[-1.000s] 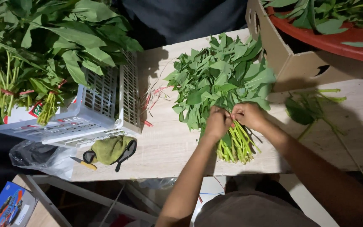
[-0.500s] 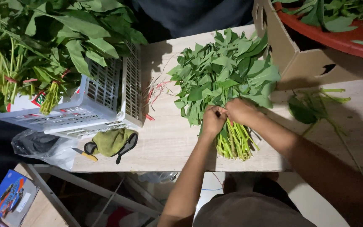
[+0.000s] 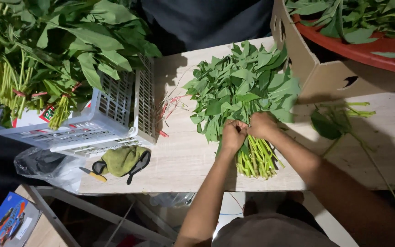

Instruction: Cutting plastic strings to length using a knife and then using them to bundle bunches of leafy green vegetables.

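Worktop (image 3: 193,169): pale wood-grain board, near edge running left to right. Directly on it: bundle of leafy greens (image 3: 243,91) at centre, stems towards the near edge; white slatted plastic crate (image 3: 115,114) at left, overhanging the left end; olive-green cloth (image 3: 120,160) with dark trim just in front of the crate; loose red ties (image 3: 170,105) between crate and bundle; cardboard box (image 3: 316,77) at the far right; a few stray stalks (image 3: 339,121) right of the bundle, below the box.

Blue printed packet (image 3: 9,220) bottom-left
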